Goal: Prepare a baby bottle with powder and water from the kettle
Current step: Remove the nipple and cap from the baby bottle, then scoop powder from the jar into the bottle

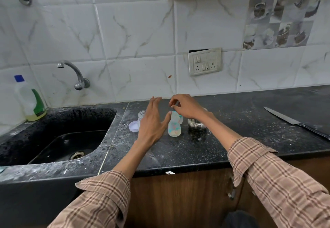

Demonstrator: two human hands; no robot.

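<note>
Clear bottle between hands

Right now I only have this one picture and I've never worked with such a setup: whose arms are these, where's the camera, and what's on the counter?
No machine here: a person in a checked shirt works bare-handed, filmed by a camera on their head looking down. The left hand is open beside the baby bottle, thumb near it. The right hand hovers above the bottle, fingertips pinched; what they hold is too small to tell. On the dark counter: a small glass jar, its white lid, a steel pot, and a knife far right. The sink lies left.
</note>
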